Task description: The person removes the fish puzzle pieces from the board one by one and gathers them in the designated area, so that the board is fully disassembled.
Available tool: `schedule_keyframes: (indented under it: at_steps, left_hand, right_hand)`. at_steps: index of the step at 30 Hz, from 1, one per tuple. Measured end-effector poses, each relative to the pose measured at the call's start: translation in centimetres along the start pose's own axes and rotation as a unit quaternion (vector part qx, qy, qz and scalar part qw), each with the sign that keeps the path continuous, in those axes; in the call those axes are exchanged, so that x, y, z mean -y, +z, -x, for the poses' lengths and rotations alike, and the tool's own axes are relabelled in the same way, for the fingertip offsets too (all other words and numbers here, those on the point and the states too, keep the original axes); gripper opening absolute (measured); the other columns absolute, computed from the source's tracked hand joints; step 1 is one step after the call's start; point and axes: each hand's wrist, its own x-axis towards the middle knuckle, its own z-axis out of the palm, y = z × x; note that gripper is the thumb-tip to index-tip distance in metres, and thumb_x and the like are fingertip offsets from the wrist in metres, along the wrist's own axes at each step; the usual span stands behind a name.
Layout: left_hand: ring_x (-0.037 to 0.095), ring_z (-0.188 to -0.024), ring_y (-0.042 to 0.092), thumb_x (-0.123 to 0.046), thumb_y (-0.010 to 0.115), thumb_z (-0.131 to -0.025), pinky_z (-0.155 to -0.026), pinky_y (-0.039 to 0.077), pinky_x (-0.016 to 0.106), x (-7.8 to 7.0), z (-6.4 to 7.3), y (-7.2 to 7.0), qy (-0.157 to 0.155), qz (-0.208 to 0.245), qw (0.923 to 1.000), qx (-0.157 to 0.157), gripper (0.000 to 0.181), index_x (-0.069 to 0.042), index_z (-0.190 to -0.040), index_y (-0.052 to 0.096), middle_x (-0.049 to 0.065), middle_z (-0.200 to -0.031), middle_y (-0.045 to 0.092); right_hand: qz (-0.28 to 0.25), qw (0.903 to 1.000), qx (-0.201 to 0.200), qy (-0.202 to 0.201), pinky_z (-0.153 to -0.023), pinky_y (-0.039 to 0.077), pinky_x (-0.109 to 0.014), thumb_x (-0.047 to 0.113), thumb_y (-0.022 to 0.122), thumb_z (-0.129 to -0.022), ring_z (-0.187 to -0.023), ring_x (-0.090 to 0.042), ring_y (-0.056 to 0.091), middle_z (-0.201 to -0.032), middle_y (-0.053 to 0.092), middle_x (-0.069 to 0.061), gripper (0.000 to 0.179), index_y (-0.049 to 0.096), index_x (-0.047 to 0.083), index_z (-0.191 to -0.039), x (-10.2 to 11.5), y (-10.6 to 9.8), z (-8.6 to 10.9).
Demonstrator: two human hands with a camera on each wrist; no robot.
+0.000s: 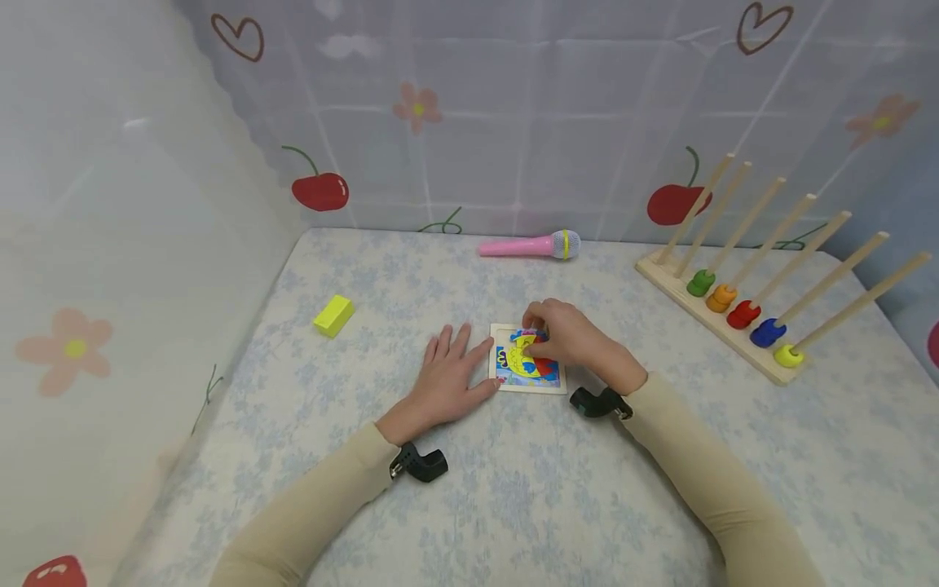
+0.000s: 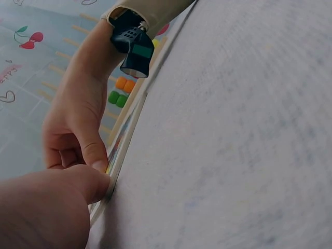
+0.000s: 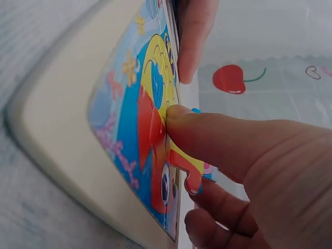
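The small framed picture puzzle [image 1: 531,390] lies flat on the table [image 1: 484,514], squarely between both hands; the right hand [image 1: 575,336] pinches a red and yellow piece [image 3: 192,168] between thumb and fingers, tilted over the board, a grip that seems to keep its edge free; the left hand [image 1: 449,387] rests palm down, fingers spread, thumb and forefinger touching the frame's left side, probably to steady it; a yellow block [image 1: 333,315], a pink microphone [image 1: 517,247] and a peg rack [image 1: 666,275] stand apart, leaving working room.
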Motion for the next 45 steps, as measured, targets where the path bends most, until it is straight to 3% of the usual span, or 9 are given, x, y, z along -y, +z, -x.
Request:
schedule_keyframes:
  at_steps: [6, 14, 21, 29, 38, 45]
  left_hand:
    - [0.048, -0.158, 0.007, -0.047, 0.055, -0.098, -0.124, 0.009, 0.065, -0.1, -0.1, -0.1, -0.001, 0.000, 1.0000, -0.001, 0.067, -0.019, -0.158, 0.042, 0.022, -0.169, 0.020]
    - [0.047, -0.158, 0.006, -0.048, 0.055, -0.098, -0.125, 0.008, 0.064, -0.1, 0.0, -0.2, -0.010, -0.005, 0.9999, 0.006, 0.068, -0.019, -0.158, 0.041, 0.021, -0.170, 0.019]
    - [0.048, -0.158, 0.007, -0.048, 0.055, -0.098, -0.125, 0.008, 0.065, -0.1, -0.2, -0.3, -0.007, -0.008, 0.9999, 0.003, 0.068, -0.018, -0.157, 0.042, 0.021, -0.169, 0.020]
    - [0.047, -0.158, 0.006, -0.049, 0.055, -0.098, -0.125, 0.008, 0.064, -0.1, -0.1, -0.3, -0.010, -0.008, 0.9999, 0.003, 0.069, -0.019, -0.158, 0.041, 0.020, -0.170, 0.019]
    - [0.047, -0.158, 0.005, -0.049, 0.056, -0.098, -0.125, 0.008, 0.064, -0.2, 0.0, -0.3, -0.010, -0.006, 0.9999, 0.008, 0.069, -0.019, -0.158, 0.041, 0.020, -0.170, 0.017]
    - [0.048, -0.158, 0.005, -0.048, 0.056, -0.098, -0.125, 0.007, 0.065, -0.3, 0.1, -0.2, -0.010, 0.000, 0.9999, 0.004, 0.068, -0.018, -0.157, 0.042, 0.021, -0.170, 0.018]
  right_hand:
    - [-0.032, 0.9995, 0.003, -0.004, -0.075, 0.051, -0.031, 0.014, 0.080, -0.088, -0.080, -0.019, 0.056, -0.083, 0.061, -0.004, 0.021, 0.060, 0.010, -0.094, 0.0, 0.0, -0.1]
    - [-0.063, 0.9979, -0.009, -0.011, -0.069, 0.047, -0.030, 0.012, 0.078, -0.089, -0.074, -0.019, 0.054, -0.077, 0.057, -0.003, 0.018, 0.060, 0.010, -0.088, -0.2, -0.5, 0.4]
    - [-0.060, 0.9978, -0.030, 0.000, -0.068, 0.045, -0.029, 0.013, 0.078, -0.089, -0.076, -0.020, 0.053, -0.080, 0.061, -0.005, 0.018, 0.061, 0.008, -0.091, -0.8, -2.0, 0.5]
    - [-0.050, 0.9955, -0.081, 0.003, -0.069, 0.044, -0.030, 0.010, 0.077, -0.089, -0.079, -0.023, 0.052, -0.084, 0.060, -0.009, 0.017, 0.061, 0.005, -0.094, -1.6, -3.5, 1.0]
    - [-0.049, 0.9955, -0.080, 0.010, -0.070, 0.043, -0.031, 0.011, 0.076, -0.090, -0.079, -0.023, 0.051, -0.086, 0.060, -0.009, 0.017, 0.061, 0.005, -0.096, -2.2, -3.9, 1.4]
    - [-0.045, 0.9934, -0.100, 0.035, -0.070, 0.046, -0.031, 0.012, 0.074, -0.092, -0.083, -0.027, 0.057, -0.096, 0.070, -0.016, 0.022, 0.066, 0.002, -0.110, -3.6, -5.9, 2.4]
